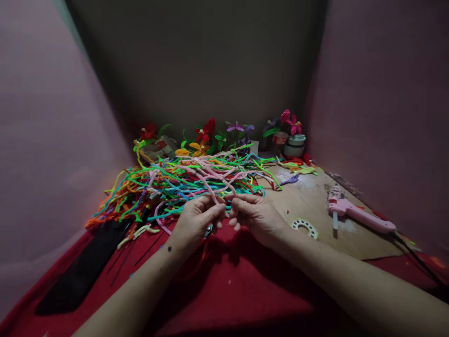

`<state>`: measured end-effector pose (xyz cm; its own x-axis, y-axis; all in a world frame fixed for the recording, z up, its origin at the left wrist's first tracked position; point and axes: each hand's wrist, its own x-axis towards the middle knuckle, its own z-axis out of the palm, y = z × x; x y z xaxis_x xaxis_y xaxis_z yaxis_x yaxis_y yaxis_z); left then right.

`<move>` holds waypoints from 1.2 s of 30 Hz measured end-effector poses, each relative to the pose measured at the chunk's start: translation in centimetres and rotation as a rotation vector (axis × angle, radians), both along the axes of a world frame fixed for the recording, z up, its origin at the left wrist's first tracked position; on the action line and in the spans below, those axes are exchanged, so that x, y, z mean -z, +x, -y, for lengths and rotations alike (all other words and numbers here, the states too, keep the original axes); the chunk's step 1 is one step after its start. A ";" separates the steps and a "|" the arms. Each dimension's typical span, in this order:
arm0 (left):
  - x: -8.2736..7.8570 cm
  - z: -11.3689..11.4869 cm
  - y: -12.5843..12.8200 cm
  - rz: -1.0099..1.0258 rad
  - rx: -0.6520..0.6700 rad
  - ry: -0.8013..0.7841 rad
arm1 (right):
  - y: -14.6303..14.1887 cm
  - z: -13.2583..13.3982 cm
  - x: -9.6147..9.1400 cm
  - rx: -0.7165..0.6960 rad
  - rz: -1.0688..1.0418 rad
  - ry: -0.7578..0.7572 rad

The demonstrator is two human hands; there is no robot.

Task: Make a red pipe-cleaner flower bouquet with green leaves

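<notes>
Pinched between thumb and fingers of my left hand (pixel 198 220) is a pink pipe cleaner (pixel 206 183), its length reaching up and away over the pile. My right hand (pixel 257 215), close beside the left, is also closed on a pink pipe cleaner (pixel 233 187). Whether both hands hold one bent stem or two, I cannot tell. The hands are above the near edge of a heap of multicoloured pipe cleaners (pixel 168 187). Partly hidden behind my left hand is a small metal tool (pixel 208 230).
A pink glue gun (pixel 361 216) and a pale ring with holes (pixel 305 228) lie on a brown board (pixel 277 206) at right. A black flat object (pixel 82 269) lies at left on the red cloth (pixel 224 299). Pipe-cleaner flowers (pixel 199 147) and a jar (pixel 294 146) stand behind.
</notes>
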<state>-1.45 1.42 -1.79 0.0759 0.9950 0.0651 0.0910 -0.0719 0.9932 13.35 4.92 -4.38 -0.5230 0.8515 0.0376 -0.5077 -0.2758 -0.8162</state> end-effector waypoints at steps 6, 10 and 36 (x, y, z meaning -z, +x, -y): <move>0.3 -0.1 0.2 0.070 0.080 0.001 | 0.1 0.2 0.1 0.041 0.089 0.016; 0.9 -0.3 0.1 0.139 0.082 -0.054 | -0.1 0.4 0.0 0.060 0.147 0.046; 0.3 0.0 -0.2 0.254 -0.043 -0.015 | -0.1 1.0 -0.3 -0.152 -0.120 -0.028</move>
